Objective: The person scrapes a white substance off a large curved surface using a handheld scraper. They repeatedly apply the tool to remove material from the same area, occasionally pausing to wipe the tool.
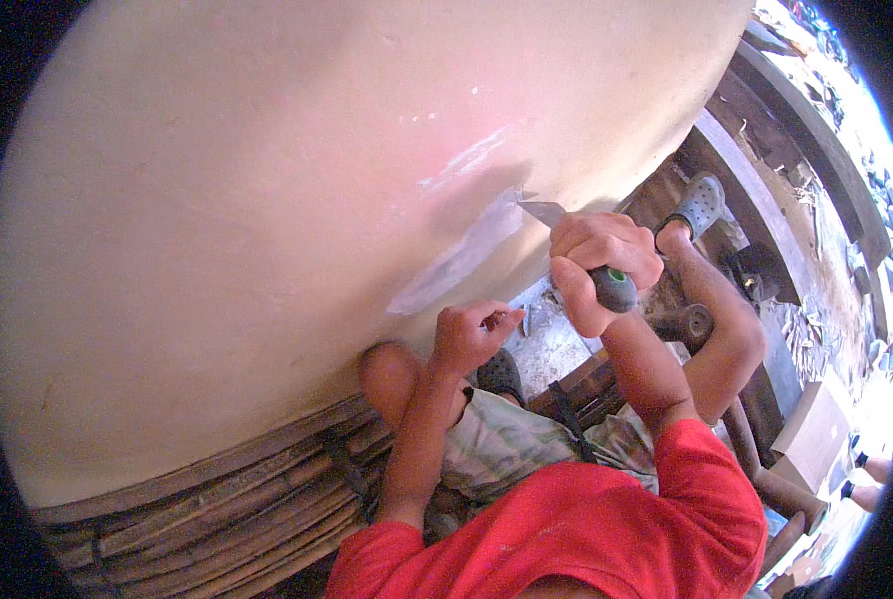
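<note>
A broad, curved, cream-coloured surface (214,210) fills the left and upper view, with a pinkish area on it. My right hand (604,243) grips the dark handle (615,290) of a putty knife, its green-marked butt towards me. The knife's metal blade (542,212) reaches the upper right end of a whitish smear of filler (461,258). Above that smear run thinner white streaks (465,159). My left hand (470,335) hovers just below the smear's lower end, loosely curled, with nothing visible in it.
Beneath me is a bamboo-slat bench (252,502) running along the curved surface. My clog-shod foot (701,202) is at the right near wooden beams (761,202). A cardboard box (812,438) stands at the lower right. Part of another person's legs (866,487) shows at the right rim.
</note>
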`<state>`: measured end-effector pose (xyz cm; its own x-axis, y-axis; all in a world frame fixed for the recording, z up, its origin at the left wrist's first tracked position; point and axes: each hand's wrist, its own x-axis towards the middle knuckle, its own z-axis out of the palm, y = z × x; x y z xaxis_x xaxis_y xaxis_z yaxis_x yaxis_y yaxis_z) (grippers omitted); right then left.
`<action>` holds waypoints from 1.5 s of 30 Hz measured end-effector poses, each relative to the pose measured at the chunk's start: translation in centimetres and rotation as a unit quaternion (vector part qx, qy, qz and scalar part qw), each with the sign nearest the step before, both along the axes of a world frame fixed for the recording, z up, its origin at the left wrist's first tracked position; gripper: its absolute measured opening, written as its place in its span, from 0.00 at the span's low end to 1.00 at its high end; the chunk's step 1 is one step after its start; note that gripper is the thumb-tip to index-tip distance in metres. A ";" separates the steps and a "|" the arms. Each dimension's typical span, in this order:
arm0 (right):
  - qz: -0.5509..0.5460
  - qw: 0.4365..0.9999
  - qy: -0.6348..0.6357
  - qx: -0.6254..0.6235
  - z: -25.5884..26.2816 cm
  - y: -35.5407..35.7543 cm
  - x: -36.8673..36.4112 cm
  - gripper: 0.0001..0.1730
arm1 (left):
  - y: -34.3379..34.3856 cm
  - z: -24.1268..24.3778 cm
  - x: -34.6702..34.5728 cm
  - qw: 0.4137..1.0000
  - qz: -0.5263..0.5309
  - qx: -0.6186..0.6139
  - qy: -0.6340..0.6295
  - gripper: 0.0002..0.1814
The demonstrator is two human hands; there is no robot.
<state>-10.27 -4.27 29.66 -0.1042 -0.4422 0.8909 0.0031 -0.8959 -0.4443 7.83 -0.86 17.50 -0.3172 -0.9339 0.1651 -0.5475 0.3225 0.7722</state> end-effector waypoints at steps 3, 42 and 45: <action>-0.002 0.999 -0.001 -0.048 0.9 0.6 -0.7 0.07 | -0.1 0.1 0.3 1.000 -0.002 -0.006 -0.001 0.14; -0.025 0.999 0.019 -0.041 -0.1 0.1 -0.9 0.08 | 0.4 -0.3 0.6 1.000 0.009 -0.006 -0.010 0.14; -0.058 0.995 0.075 -0.017 -0.6 -0.1 -1.4 0.08 | 0.1 0.1 -0.1 1.000 0.003 -0.006 0.003 0.14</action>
<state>-11.66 -4.38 29.10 -0.0169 -0.4038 0.9147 -0.1645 -0.9012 -0.4009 7.78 -0.76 17.57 -0.3102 -0.9337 0.1786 -0.5455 0.3287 0.7709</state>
